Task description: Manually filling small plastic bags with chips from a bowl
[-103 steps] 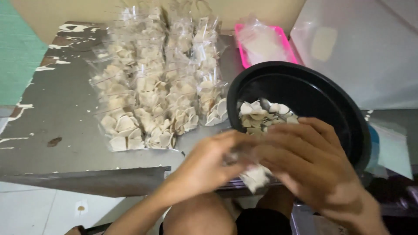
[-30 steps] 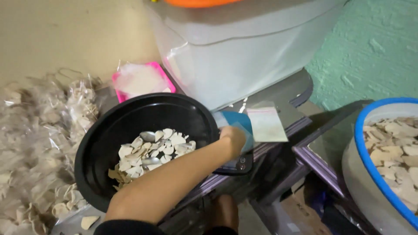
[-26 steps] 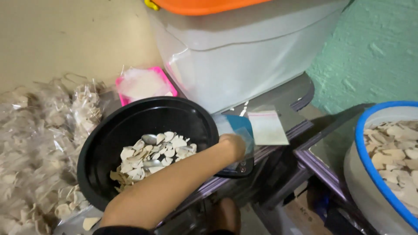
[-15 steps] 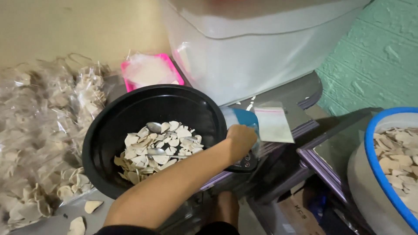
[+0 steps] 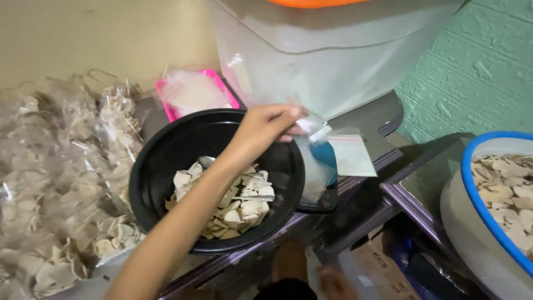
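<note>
My left hand (image 5: 265, 125) reaches from the lower left over the far rim of a black bowl (image 5: 161, 161). Its fingers pinch the top of an empty clear plastic zip bag (image 5: 312, 161), which hangs down beside the bowl's right edge. The bowl holds a heap of pale, thin chips (image 5: 236, 203) and a metal spoon (image 5: 205, 161). More flat clear bags (image 5: 351, 155) lie just right of the hand on a dark scale (image 5: 325, 201). My right hand is out of sight.
Several filled clear packets of chips (image 5: 61, 183) cover the table at the left. A pink tray (image 5: 194, 91) sits behind the bowl. A large translucent tub (image 5: 333, 50) stands at the back. A blue-rimmed basin (image 5: 472, 189) of chips is at the right.
My left hand has risen from the stack of bags by the scale, lifting one empty clear bag up beside the bowl's rim. The view shifted slightly.
</note>
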